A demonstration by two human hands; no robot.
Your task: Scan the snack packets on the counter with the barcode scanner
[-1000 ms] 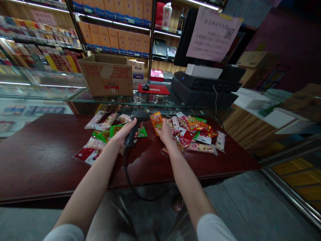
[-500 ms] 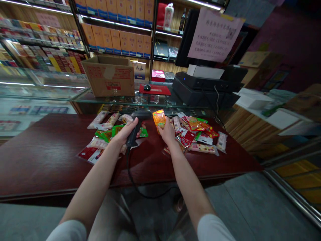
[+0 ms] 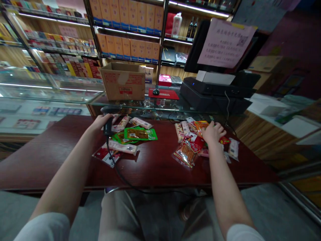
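In my left hand [image 3: 100,122] I hold a black handheld barcode scanner [image 3: 107,125] by its grip, above the left end of the left group of snacks. Below and beside it lie green snack packets [image 3: 140,134], white wrapped bars [image 3: 124,147] and a red-and-white packet [image 3: 107,156]. My right hand [image 3: 213,133] is over the right-hand pile, its fingers apart and touching the packets. Under and around it are orange packets [image 3: 200,126], a red packet [image 3: 194,142] and a clear packet of brown sticks [image 3: 185,154]. Part of the pile is hidden by the hand.
A cardboard box [image 3: 124,82] and a red mat [image 3: 164,94] with a black mouse [image 3: 155,91] sit on the glass counter behind the dark red table [image 3: 155,167]. A monitor with a paper notice [image 3: 225,43] stands at right. The scanner's cable [image 3: 130,184] droops past the table's front edge.
My hands have moved apart. The left carried the scanner leftward, uncovering the green packets; the right went from the middle to the right pile and no longer holds up the orange packet.
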